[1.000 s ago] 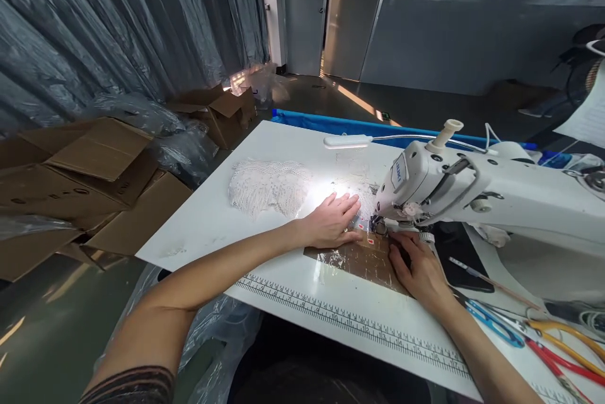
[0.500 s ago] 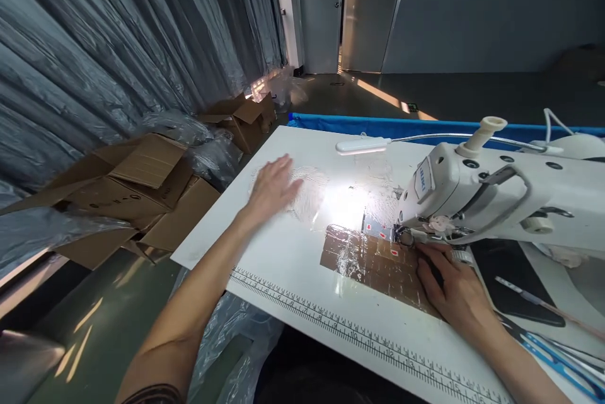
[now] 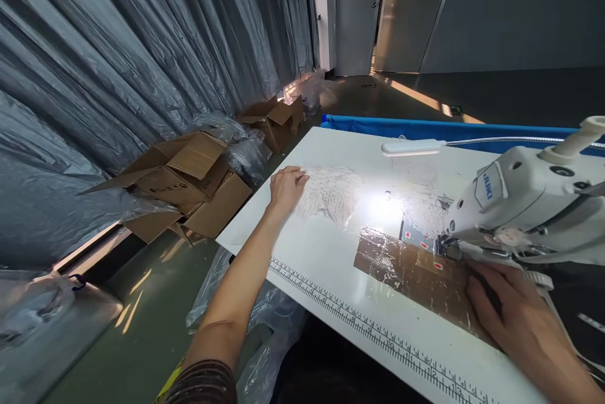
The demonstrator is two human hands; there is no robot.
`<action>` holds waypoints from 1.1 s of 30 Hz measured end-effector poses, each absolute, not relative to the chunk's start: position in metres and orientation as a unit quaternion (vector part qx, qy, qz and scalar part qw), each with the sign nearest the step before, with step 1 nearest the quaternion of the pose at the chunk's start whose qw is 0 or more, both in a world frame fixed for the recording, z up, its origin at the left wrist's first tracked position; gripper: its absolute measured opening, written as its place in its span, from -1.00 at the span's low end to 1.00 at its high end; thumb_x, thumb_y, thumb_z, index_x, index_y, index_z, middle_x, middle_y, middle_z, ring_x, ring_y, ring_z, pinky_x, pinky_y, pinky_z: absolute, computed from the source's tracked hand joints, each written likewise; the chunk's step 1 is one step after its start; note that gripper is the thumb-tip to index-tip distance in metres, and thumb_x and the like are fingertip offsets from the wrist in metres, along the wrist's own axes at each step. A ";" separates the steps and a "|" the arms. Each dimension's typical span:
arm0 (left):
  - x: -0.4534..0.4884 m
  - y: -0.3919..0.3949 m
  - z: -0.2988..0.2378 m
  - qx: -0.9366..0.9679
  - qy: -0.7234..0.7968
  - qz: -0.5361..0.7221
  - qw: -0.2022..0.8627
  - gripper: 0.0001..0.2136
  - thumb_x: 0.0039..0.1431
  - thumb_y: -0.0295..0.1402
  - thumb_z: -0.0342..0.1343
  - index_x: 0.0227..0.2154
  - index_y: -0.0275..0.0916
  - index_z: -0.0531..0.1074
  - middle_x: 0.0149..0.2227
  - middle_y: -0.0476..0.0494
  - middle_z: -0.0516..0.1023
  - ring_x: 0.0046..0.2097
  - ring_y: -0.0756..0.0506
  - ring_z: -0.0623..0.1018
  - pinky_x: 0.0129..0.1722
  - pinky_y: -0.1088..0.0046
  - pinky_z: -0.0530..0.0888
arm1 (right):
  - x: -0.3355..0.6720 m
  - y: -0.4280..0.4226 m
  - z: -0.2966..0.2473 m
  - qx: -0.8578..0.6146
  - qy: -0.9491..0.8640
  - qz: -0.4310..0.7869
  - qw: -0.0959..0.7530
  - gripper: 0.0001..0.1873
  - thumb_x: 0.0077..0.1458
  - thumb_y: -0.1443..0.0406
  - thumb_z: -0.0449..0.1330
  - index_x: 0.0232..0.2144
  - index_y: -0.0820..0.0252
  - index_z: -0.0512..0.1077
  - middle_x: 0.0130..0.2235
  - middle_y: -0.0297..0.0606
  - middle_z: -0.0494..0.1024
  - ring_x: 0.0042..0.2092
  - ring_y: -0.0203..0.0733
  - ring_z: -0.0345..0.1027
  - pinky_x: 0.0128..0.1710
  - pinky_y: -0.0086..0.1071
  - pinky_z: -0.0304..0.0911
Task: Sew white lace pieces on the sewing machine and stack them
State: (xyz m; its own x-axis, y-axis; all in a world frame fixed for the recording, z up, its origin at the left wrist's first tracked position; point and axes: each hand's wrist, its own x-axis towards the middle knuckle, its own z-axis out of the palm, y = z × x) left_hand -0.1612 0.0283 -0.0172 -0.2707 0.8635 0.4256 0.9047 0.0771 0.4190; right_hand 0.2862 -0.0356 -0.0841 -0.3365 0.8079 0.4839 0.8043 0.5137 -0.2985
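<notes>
Left hand (image 3: pixel 285 191) moved, lace (image 3: pixel 333 193) (fringed) touching fingers (image 3: pixel 295 170)

Free tabletop (image 3: pixel 321 259) between lace (image 3: pixel 333 195) and ruler (image 3: pixel 352 317); rightward barrier: sewing machine (image 3: pixel 524 193)

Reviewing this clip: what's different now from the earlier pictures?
The left hand let go of the brown sheet near the needle and moved left to the outer end of the white lace; whether it grips the lace is unclear. The view swung left. The right hand stayed by the sewing machine.
</notes>
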 end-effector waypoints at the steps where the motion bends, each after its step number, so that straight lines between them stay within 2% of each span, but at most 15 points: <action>1: -0.159 0.028 -0.018 -0.603 -0.732 -0.315 0.035 -0.85 0.24 -0.33 0.17 -0.23 -0.14 0.63 -0.03 -0.14 0.60 -0.01 -0.21 0.58 0.11 0.13 0.47 | 0.286 -0.036 -0.085 -0.496 -0.816 0.004 0.296 -0.60 0.28 0.09 -0.05 -0.05 0.14 0.43 -0.08 -0.03 0.54 -0.06 0.16 0.44 -0.11 0.03 0.37; 7: -0.153 0.026 -0.012 -0.591 -0.721 -0.354 0.073 -0.87 0.26 -0.36 0.14 -0.27 -0.17 0.60 -0.04 -0.17 0.56 0.02 -0.19 0.55 0.11 0.15 0.43 | 0.287 -0.037 -0.091 -0.521 -0.806 0.011 0.280 -0.57 0.27 0.09 -0.05 0.01 0.12 0.44 -0.07 -0.03 0.53 0.05 0.18 0.40 0.02 0.06 0.34; 10: -0.147 0.022 -0.005 -0.649 -0.661 -0.360 0.109 -0.77 0.37 -0.34 -0.04 -0.23 -0.23 0.53 -0.06 -0.25 0.55 0.00 -0.15 0.54 0.03 0.24 0.47 | 0.286 -0.043 -0.085 -0.523 -0.797 0.035 0.299 -0.56 0.25 0.06 -0.02 -0.04 0.11 0.49 -0.04 -0.04 0.53 0.02 0.16 0.42 0.03 0.07 0.35; 12: -0.134 0.016 -0.001 -0.711 -0.604 -0.341 0.119 -0.71 0.40 -0.31 -0.13 -0.24 -0.22 0.51 -0.20 -0.24 0.57 -0.13 -0.12 0.56 -0.09 0.30 0.50 | 0.280 -0.052 -0.074 -0.529 -0.773 0.094 0.337 -0.59 0.22 0.02 0.04 -0.10 0.08 0.53 -0.05 -0.09 0.54 -0.03 0.12 0.45 0.02 0.04 0.36; 14: -0.111 0.007 -0.001 -0.769 -0.553 -0.303 0.103 -0.71 0.39 -0.25 -0.11 -0.27 -0.19 0.52 -0.39 -0.15 0.54 -0.32 -0.08 0.55 -0.25 0.35 0.50 | 0.267 -0.063 -0.057 -0.537 -0.721 0.236 0.369 -0.58 0.17 -0.03 0.13 -0.13 0.08 0.55 -0.11 -0.10 0.57 -0.10 0.07 0.48 -0.03 -0.03 0.40; 16: -0.079 -0.006 -0.003 -0.840 -0.476 -0.246 0.082 -0.70 0.41 -0.25 -0.12 -0.25 -0.13 0.54 -0.51 -0.08 0.50 -0.45 -0.05 0.49 -0.38 0.39 0.46 | 0.247 -0.073 -0.038 -0.518 -0.627 0.491 0.311 -0.47 0.16 -0.09 0.15 -0.04 0.15 0.50 -0.13 -0.03 0.58 -0.15 0.02 0.50 -0.16 -0.10 0.46; 18: -0.043 -0.021 -0.004 -0.914 -0.353 -0.192 0.056 -0.66 0.44 -0.31 -0.19 -0.19 -0.08 0.54 -0.52 -0.04 0.51 -0.50 -0.02 0.46 -0.47 0.42 0.42 | 0.224 -0.076 -0.023 -0.443 -0.499 0.680 0.304 -0.40 0.20 -0.14 0.07 0.00 0.20 0.45 -0.10 -0.01 0.55 -0.11 -0.03 0.48 -0.13 -0.12 0.46; 19: -0.026 -0.029 -0.004 -0.937 -0.292 -0.186 0.040 -0.68 0.44 -0.30 -0.17 -0.16 -0.08 0.53 -0.48 -0.04 0.54 -0.48 -0.02 0.48 -0.47 0.42 0.44 | 0.214 -0.075 -0.019 -0.414 -0.457 0.723 0.311 -0.43 0.19 -0.14 0.09 -0.08 0.21 0.47 -0.16 -0.06 0.55 -0.16 -0.09 0.47 -0.15 -0.18 0.45; 21: 0.000 -0.042 -0.001 -0.957 -0.198 -0.211 -0.015 -0.73 0.41 -0.19 -0.05 -0.11 -0.16 0.51 -0.36 -0.08 0.61 -0.41 -0.04 0.54 -0.42 0.41 0.49 | 0.199 -0.071 -0.016 -0.413 -0.412 0.738 0.339 -0.56 0.08 -0.07 0.26 -0.38 0.21 0.44 -0.40 -0.27 0.47 -0.38 -0.29 0.34 -0.35 -0.37 0.36; 22: 0.009 -0.047 0.002 -0.955 -0.179 -0.230 -0.054 -0.71 0.39 -0.14 -0.01 -0.09 -0.20 0.49 -0.30 -0.13 0.62 -0.35 -0.05 0.57 -0.36 0.39 0.53 | 0.195 -0.070 -0.017 -0.424 -0.407 0.734 0.341 -0.58 0.00 -0.01 0.34 -0.47 0.21 0.38 -0.48 -0.35 0.39 -0.46 -0.36 0.23 -0.46 -0.45 0.25; 24: 0.018 -0.050 0.008 -0.938 -0.181 -0.262 -0.135 -0.65 0.39 -0.13 -0.03 0.00 -0.28 0.44 -0.17 -0.23 0.63 -0.19 -0.11 0.61 -0.19 0.32 0.57 | 0.195 -0.070 -0.020 -0.439 -0.421 0.721 0.332 -0.60 -0.04 0.03 0.37 -0.47 0.20 0.36 -0.54 -0.45 0.28 -0.52 -0.41 0.08 -0.55 -0.49 0.08; 26: 0.021 -0.048 0.013 -0.923 -0.199 -0.258 -0.204 -0.64 0.40 -0.22 -0.09 0.11 -0.30 0.35 0.00 -0.31 0.57 0.02 -0.17 0.56 0.01 0.19 0.53 | 0.203 -0.076 -0.020 -0.422 -0.472 0.718 0.290 -0.64 0.03 0.03 0.31 -0.38 0.20 0.40 -0.54 -0.46 0.27 -0.52 -0.41 0.05 -0.55 -0.49 0.03; 28: 0.021 -0.047 0.015 -0.919 -0.202 -0.218 -0.257 -0.60 0.35 -0.35 -0.10 0.20 -0.29 0.27 0.13 -0.34 0.48 0.15 -0.22 0.48 0.12 0.07 0.45 | 0.215 -0.084 -0.016 -0.379 -0.546 0.714 0.223 -0.69 0.13 0.05 0.23 -0.33 0.20 0.44 -0.51 -0.44 0.29 -0.51 -0.41 0.03 -0.52 -0.49 0.02; 30: 0.021 -0.047 0.014 -0.918 -0.185 -0.163 -0.309 -0.56 0.27 -0.42 -0.06 0.20 -0.28 0.28 0.09 -0.31 0.52 0.08 -0.21 0.52 0.06 0.11 0.48 | 0.232 -0.090 -0.010 -0.335 -0.604 0.706 0.156 -0.71 0.18 0.09 0.18 -0.36 0.21 0.45 -0.49 -0.43 0.31 -0.49 -0.42 0.04 -0.50 -0.49 0.02; 33: 0.020 -0.048 0.013 -0.903 -0.171 -0.123 -0.374 -0.64 0.21 -0.43 0.03 0.06 -0.25 0.44 -0.19 -0.17 0.62 -0.23 -0.09 0.57 -0.20 0.35 0.51 | 0.258 -0.091 0.000 -0.307 -0.626 0.710 0.099 -0.72 0.20 0.11 0.16 -0.34 0.22 0.47 -0.45 -0.38 0.39 -0.44 -0.38 0.20 -0.43 -0.47 0.12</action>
State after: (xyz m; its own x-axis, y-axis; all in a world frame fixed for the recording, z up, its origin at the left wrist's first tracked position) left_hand 0.0202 -0.0478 0.0125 0.9112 0.4009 0.0944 0.2167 -0.6616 0.7179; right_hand 0.2578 -0.0915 -0.0002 -0.7921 0.5243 -0.3125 0.2441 -0.1972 -0.9495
